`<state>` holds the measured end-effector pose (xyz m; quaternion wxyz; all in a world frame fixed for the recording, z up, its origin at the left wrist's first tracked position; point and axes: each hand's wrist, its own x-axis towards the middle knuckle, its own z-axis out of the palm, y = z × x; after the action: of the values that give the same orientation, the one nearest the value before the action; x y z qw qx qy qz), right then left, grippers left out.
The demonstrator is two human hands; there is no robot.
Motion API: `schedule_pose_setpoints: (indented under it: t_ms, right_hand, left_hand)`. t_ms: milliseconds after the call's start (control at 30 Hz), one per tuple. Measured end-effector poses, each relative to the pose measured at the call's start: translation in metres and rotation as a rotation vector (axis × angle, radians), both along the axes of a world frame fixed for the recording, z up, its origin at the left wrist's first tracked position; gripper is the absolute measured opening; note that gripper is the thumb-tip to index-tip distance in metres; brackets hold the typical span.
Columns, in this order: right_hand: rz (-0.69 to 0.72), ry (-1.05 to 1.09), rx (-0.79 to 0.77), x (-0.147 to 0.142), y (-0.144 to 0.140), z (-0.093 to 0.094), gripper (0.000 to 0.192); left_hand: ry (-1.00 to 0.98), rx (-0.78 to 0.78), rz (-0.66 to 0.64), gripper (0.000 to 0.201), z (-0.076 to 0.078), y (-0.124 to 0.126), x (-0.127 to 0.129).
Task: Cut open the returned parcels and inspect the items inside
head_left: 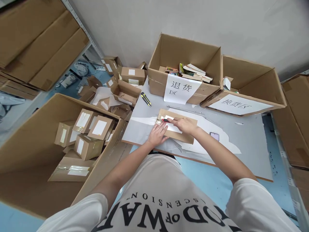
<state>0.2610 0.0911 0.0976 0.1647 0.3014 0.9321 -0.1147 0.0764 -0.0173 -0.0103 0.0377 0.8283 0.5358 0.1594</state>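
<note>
A flat cardboard box [188, 137] with a white label and clear tape lies on the table in front of me. My right hand [182, 124] is closed around a red and black box cutter [165, 120], whose tip meets the taped left end of the box. Against the box's near left corner rests my left hand [157, 133], flat with its fingers stretched out. A second box cutter [145, 99], yellow and black, lies on the table to the upper left, apart from both hands.
At the table's back stand two open cartons with handwritten signs: one carton [154, 84] holds books, the other [256, 69] a small box. A large carton [14, 164] on my left contains several parcels [83, 120]. Opened boxes [125, 91] crowd the left corner. A phone [214, 136] lies right.
</note>
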Motion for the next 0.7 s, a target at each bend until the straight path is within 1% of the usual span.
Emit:
schedule_pose_setpoints:
  t_ms: [133, 333, 533, 700]
  right_hand:
    - [0.01, -0.077, 0.02, -0.006, -0.001, 0.008, 0.072]
    - [-0.025, -0.053, -0.021, -0.012, -0.003, 0.016, 0.062]
    - [-0.032, -0.076, -0.056, -0.005, 0.0, 0.012, 0.066]
    - [0.021, -0.149, -0.017, 0.009, 0.002, 0.01, 0.066]
  left_hand:
    - [0.013, -0.018, -0.007, 0.062, 0.0, 0.001, -0.001]
    - [0.024, -0.026, 0.002, 0.062, 0.0, 0.003, -0.001]
    - [0.04, -0.021, 0.002, 0.061, -0.002, 0.003, 0.001]
    - [0.04, -0.023, 0.018, 0.058, -0.005, 0.001, 0.001]
